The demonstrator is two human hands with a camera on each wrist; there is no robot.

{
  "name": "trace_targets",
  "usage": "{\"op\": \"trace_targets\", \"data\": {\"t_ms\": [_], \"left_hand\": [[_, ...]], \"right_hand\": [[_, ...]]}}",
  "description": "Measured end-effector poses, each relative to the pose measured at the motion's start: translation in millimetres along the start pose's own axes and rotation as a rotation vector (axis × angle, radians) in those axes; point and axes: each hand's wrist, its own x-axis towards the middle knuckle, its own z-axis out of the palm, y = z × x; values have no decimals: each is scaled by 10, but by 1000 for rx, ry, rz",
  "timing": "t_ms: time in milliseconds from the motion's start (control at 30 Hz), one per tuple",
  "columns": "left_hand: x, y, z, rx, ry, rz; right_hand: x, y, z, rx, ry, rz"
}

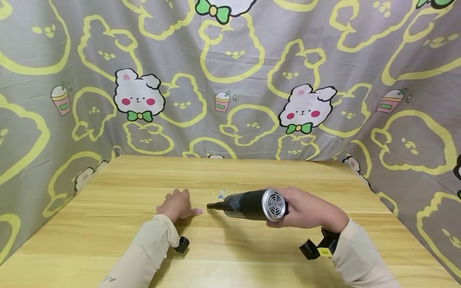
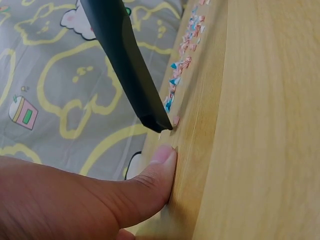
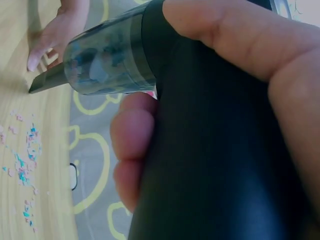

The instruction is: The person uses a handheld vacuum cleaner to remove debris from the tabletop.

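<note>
My right hand [image 1: 306, 208] grips the handle of a black handheld vacuum cleaner [image 1: 252, 205], its fingers curled round it. The vacuum's narrow black nozzle [image 2: 131, 70] points left, its tip low over the tabletop near my left thumb. Bits of colour show inside its clear dust cup [image 3: 102, 62]. My left hand [image 1: 176, 206] rests on the table left of the nozzle, thumb stretched toward the tip and holding nothing. Small pink, blue and white paper-like scraps [image 3: 22, 167] lie scattered beside the nozzle; in the head view the vacuum partly hides them.
The wooden table [image 1: 119, 240] has light plank stripes. A grey curtain [image 1: 180, 52] printed with yellow outlines and white rabbits hangs along its back and sides. Black camera mounts [image 1: 324, 244] are strapped to both wrists.
</note>
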Motion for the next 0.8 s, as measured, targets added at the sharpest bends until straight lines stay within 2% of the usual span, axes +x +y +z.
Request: {"op": "trace_targets", "data": {"t_ms": [433, 800], "left_hand": [[-9, 5, 1, -14, -3, -6], [-13, 11, -2, -7, 0, 2]], "right_hand": [[-60, -50, -64, 5, -20, 6], [-17, -29, -17, -6, 2, -12]]}}
